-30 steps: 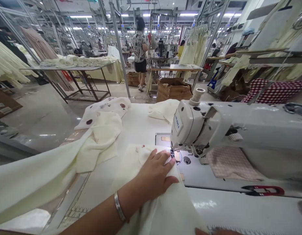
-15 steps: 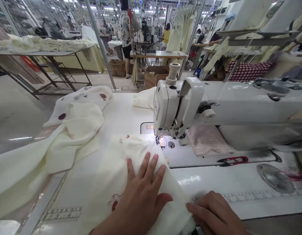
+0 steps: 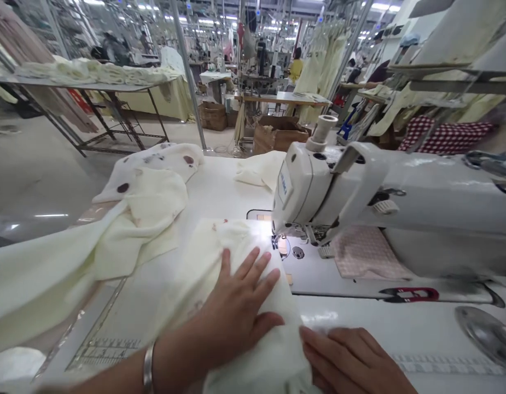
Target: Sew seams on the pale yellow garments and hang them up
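Observation:
Pale cream fabric (image 3: 187,262) with small reddish motifs lies on the sewing table, its far right part under the lit needle area of a white sewing machine (image 3: 304,189). My left hand (image 3: 240,306) rests on it, open, fingers spread and palm down, with fingertips short of the presser foot (image 3: 274,241). A silver bangle (image 3: 148,366) is on that wrist. Lower right, my right hand (image 3: 355,355) is closed on the fabric's right edge, between thumb and fingers. Its thumb is mostly hidden.
Red-handled thread snips (image 3: 412,294) and a pink checked cloth (image 3: 367,251) lie by the machine. More cream fabric (image 3: 154,202) is heaped at left and hangs off the table edge. Cardboard boxes (image 3: 277,134) stand behind.
The view has turned left, so the machine sits farther right. My right hand has moved with the fabric edge toward the needle and my left hand. The standing person behind no longer shows.

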The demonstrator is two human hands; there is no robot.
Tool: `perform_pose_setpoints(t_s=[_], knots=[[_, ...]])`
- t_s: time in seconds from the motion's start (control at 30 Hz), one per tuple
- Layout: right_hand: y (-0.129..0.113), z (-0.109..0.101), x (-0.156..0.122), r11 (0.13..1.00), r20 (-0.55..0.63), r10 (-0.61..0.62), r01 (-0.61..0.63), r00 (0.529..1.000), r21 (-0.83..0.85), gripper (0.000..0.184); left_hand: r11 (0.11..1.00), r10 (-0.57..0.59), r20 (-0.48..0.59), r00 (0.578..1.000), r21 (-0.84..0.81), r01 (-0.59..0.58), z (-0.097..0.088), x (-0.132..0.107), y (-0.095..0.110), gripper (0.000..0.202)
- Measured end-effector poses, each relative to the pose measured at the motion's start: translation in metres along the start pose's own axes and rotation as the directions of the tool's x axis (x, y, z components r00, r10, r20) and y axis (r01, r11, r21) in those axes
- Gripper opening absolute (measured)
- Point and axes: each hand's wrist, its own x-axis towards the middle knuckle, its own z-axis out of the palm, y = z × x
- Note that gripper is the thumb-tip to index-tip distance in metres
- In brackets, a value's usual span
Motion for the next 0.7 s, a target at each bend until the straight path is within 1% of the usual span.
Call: perform_pose_setpoints(t_s=[0.03,0.17,0.27,0.37,0.47,0.6,0.7], knots=[[0.003,0.002,0.007,1.0,0.002,-0.017,0.017,1.0,0.0,0.021,1.0,0.019,0.001,1.0,-0.006,-0.019,-0.003,0.005,-0.01,0.055],[0.015,0.012,0.036,0.999,-0.025,0.007,-0.006,1.0,0.041,0.024,0.994,0.107,0.016,0.994,-0.005,-0.107,-0.016,0.028,-0.048,0.055],[0.03,0.018,0.055,0.997,-0.038,0.021,-0.018,0.999,0.076,0.024,0.986,0.164,0.026,0.986,0.017,-0.165,-0.023,0.046,-0.069,0.052],[0.046,0.025,0.07,0.995,-0.058,0.036,-0.031,0.998,0.092,0.022,0.976,0.211,0.004,0.977,0.051,-0.211,-0.026,0.061,-0.084,0.05],[0.056,0.034,0.079,0.997,-0.092,0.021,-0.015,0.996,0.071,0.021,0.966,0.247,-0.004,0.969,0.081,-0.246,-0.027,0.077,-0.098,0.051],[0.057,0.048,0.082,0.996,-0.14,0.067,-0.074,0.988,-0.046,0.025,0.961,0.251,0.027,0.967,0.108,-0.253,-0.027,0.093,-0.117,0.055],[0.056,0.051,0.081,0.992,-0.115,0.113,-0.119,0.987,-0.049,0.026,0.963,0.239,0.031,0.971,0.119,-0.241,-0.028,0.099,-0.123,0.056]])
